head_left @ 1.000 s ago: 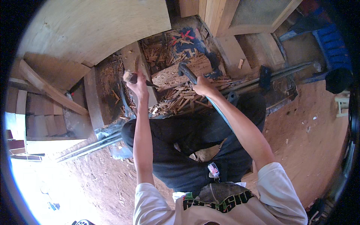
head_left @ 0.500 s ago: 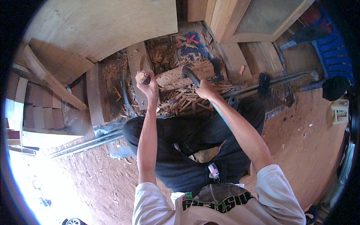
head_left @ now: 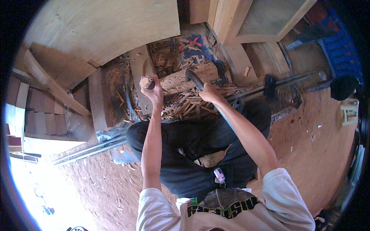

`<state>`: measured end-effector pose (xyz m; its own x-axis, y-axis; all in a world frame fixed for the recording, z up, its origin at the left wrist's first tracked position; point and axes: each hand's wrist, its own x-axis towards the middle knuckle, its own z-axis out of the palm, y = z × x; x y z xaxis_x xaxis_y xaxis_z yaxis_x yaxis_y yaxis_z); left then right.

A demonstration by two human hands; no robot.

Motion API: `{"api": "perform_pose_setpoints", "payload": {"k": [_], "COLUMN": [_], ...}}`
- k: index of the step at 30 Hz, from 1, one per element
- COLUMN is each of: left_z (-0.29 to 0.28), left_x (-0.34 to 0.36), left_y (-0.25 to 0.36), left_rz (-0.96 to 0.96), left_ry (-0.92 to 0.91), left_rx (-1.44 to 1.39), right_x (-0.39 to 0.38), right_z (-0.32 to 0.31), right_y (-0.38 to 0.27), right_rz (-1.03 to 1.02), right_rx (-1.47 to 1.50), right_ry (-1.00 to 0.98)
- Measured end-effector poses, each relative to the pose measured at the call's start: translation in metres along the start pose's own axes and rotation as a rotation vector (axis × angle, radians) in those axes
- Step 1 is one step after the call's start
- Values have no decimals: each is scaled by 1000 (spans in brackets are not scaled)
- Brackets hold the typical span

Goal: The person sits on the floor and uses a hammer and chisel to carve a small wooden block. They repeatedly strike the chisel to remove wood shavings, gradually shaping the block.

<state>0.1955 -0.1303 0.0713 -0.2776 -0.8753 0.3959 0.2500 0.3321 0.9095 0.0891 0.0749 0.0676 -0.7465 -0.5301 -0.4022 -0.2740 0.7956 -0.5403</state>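
Observation:
My left hand (head_left: 154, 93) is closed around a short round piece of wood (head_left: 147, 82), whose rough, pale end faces up. It is held above a flat board (head_left: 139, 63). My right hand (head_left: 210, 93) grips a dark bar-like tool with a hooked end (head_left: 196, 79); its exact kind is hard to make out. The hook points left, over a thick, pale log (head_left: 208, 74) lying crosswise. Beneath and in front of the log spreads a heap of split wood chips (head_left: 189, 104). The tool's lower part is partly hidden by my right hand and forearm.
A large plywood sheet (head_left: 108, 27) leans at the far left, and a wooden frame with a panel (head_left: 266, 19) stands far right. Metal rails (head_left: 90, 151) run past my knees. A dark phone-like object (head_left: 270, 85) rests beside the right rail. A blue plastic chair (head_left: 339, 50) stands at right.
Both hands keep their grips and have hardly moved. The left hand and its wood sit slightly lower; the view has shifted a little.

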Motion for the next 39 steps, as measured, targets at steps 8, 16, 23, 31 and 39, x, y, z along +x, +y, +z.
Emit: {"api": "perform_pose_setpoints", "payload": {"k": [8, 16, 23, 31, 39], "left_z": [-1, 1, -11, -21, -21], "left_x": [5, 9, 25, 33, 34], "left_y": [1, -10, -5, -18, -21], "left_rz": [-69, -75, -159, -417, -237], "left_ry": [59, -73, 7, 166, 84], "left_rx": [-40, -28, -207, -313, -185], "right_x": [2, -10, -10, -14, -22], "right_z": [1, -1, 4, 2, -4], "right_y": [1, -6, -10, -16, -28], "right_rz": [22, -81, -32, 52, 52], "right_rx": [14, 40, -67, -61, -61], "right_ry": [-13, 79, 31, 38, 38]}}
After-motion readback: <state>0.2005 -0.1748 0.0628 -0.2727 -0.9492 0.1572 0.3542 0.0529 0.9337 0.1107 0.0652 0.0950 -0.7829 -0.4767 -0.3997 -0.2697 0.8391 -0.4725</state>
